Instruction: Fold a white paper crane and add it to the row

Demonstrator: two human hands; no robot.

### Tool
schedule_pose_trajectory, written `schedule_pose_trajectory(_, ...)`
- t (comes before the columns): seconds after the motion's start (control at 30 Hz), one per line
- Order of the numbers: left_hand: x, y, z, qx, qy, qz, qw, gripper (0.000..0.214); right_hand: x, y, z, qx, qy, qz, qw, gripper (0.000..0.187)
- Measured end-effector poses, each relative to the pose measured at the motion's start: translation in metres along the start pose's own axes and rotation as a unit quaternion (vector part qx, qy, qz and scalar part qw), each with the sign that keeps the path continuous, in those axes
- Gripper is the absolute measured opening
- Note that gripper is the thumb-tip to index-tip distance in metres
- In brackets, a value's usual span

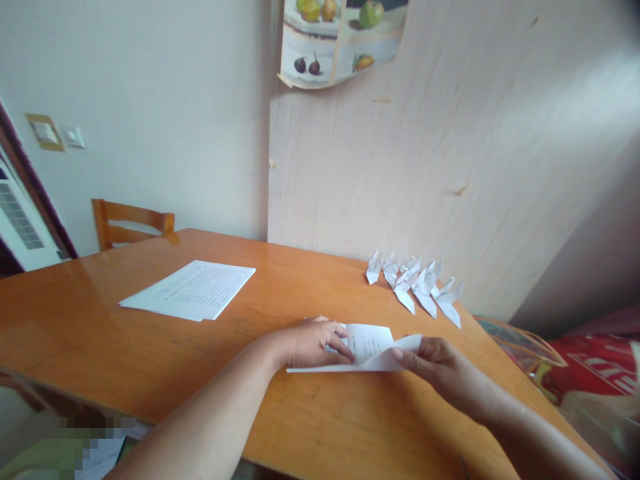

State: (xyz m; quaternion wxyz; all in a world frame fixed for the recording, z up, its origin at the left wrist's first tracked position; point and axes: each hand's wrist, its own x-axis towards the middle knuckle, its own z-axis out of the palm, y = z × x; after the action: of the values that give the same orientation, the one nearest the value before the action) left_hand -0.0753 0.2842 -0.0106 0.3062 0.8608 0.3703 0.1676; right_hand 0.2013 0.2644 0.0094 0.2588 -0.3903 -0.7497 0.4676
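A printed sheet of white paper [371, 340] lies on the wooden table [280, 413] in front of me, its near right part curling up in a fold. My left hand [320, 343] rests on the sheet's left part, fingers spread and pressing it down. At the right end, my right hand [435, 360] pinches the lifted corner between thumb and fingers. Beyond the sheet, near the wall, several folded paper birds [424, 287] stand in two uneven rows.
On the left of the table lies a stack of printed sheets [193, 290]. Behind the table's far left edge is a wooden chair [133, 223]. Red and clear bags [590, 363] sit beyond the right edge. A fruit poster [343, 40] hangs on the wall.
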Motion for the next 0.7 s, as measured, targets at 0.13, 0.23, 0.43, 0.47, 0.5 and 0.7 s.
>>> schedule_pose_trajectory(0.13, 0.001, -0.004, -0.002, -0.266, 0.038, -0.075, 0.960, 0.043, 0.012, 0.000, 0.004, 0.027, 0.089, 0.058, 0.994, 0.047)
schedule_pose_trajectory(0.23, -0.001, -0.010, -0.007, -0.361, 0.225, -0.169, 0.889, 0.055, 0.019, 0.002, 0.007, 0.044, 0.119, 0.072, 0.989, 0.047)
schedule_pose_trajectory(0.43, -0.003, -0.014, -0.022, -0.142, 0.579, -0.134, 0.791, 0.035, 0.026, 0.011, 0.012, 0.106, 0.106, 0.093, 0.984, 0.044)
schedule_pose_trajectory(0.47, -0.004, -0.011, -0.021, -0.077, 0.603, -0.099, 0.788, 0.031, 0.028, 0.013, 0.013, 0.114, 0.106, 0.093, 0.983, 0.042)
schedule_pose_trajectory(0.5, -0.004, -0.006, -0.019, -0.011, 0.612, -0.063, 0.788, 0.027, 0.029, 0.015, 0.013, 0.119, 0.111, 0.090, 0.983, 0.042)
schedule_pose_trajectory(0.7, -0.005, 0.024, 0.004, 0.211, 0.444, 0.062, 0.868, 0.019, 0.037, 0.030, 0.014, 0.043, 0.173, 0.093, 0.980, 0.050)
